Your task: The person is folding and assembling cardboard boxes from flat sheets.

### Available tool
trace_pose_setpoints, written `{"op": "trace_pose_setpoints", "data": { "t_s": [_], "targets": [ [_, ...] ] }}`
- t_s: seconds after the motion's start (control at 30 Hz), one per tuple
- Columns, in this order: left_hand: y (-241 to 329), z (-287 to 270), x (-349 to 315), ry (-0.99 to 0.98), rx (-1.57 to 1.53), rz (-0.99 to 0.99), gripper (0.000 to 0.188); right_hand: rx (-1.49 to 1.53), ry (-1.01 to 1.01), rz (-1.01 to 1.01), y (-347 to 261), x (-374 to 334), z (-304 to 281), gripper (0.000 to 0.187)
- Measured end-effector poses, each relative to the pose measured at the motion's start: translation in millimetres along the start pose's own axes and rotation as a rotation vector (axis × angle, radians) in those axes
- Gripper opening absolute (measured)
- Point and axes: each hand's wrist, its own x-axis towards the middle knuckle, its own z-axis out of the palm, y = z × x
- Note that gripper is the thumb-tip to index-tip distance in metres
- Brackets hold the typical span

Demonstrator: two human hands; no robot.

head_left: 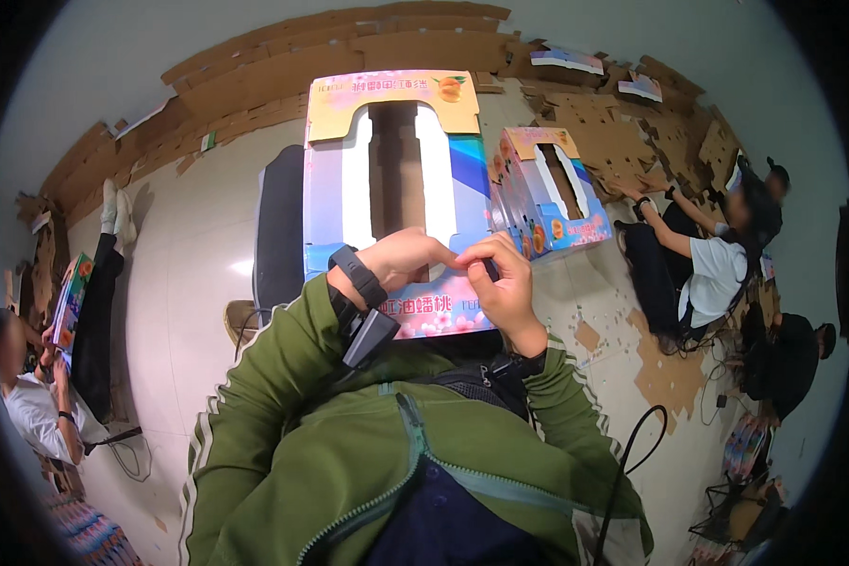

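In front of me a colourful printed cardboard fruit carton (330,203), orange at the far end and pink-blue nearer me, lies across my lap. A long rounded opening with rough white edges runs down its middle. My left hand (407,257) bends over the near end of that opening, its fingers curled and partly hidden. Beside it, my right hand (502,283) is closed in a pinch, thumb against bent fingers. The fingertips of both hands meet above the carton's near panel. Whatever they pinch is too small or too covered to make out.
Right of my carton stands a stack of similar printed cartons (583,229). Brown cardboard (424,52) lines the far wall, with scraps (670,373) on the right floor. A co-worker (717,255) sits on the right, another (42,396) on the left. A black cable (638,443) loops beside me.
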Motion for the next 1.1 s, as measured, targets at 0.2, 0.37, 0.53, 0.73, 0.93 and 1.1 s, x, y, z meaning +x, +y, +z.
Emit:
{"op": "trace_pose_setpoints", "data": {
  "t_s": [0.2, 0.37, 0.53, 0.73, 0.93, 1.1],
  "targets": [
    [-3.8, 3.4, -0.9, -0.091, -0.16, 0.16, 0.028, -0.056, -0.017, -0.016, -3.3, 3.6, 1.2, 0.008],
    [-3.2, 2.4, 0.1, -0.031, -0.16, 0.109, 0.024, -0.031, -0.033, -0.011, -5.3, 5.1, 1.9, 0.008],
    [-4.6, 5.6, -2.5, 0.041, -0.116, 0.184, 0.011, -0.025, -0.034, -0.01, -4.9, 3.3, 1.7, 0.008],
    [-5.5, 11.0, -6.4, 0.142, -0.06, 0.205, 0.011, -0.014, -0.026, -0.005, -3.3, 1.9, 2.1, 0.008],
    [-6.3, 15.3, -9.8, 0.077, -0.166, 0.35, 0.016, -0.031, -0.026, -0.01, -4.2, 2.9, 1.3, 0.008],
    [0.2, 21.5, -36.6, 0.221, -0.083, 0.433, 0.044, -0.094, -0.001, -0.025, -5.0, 2.9, 4.8, 0.007]
  ]
}}
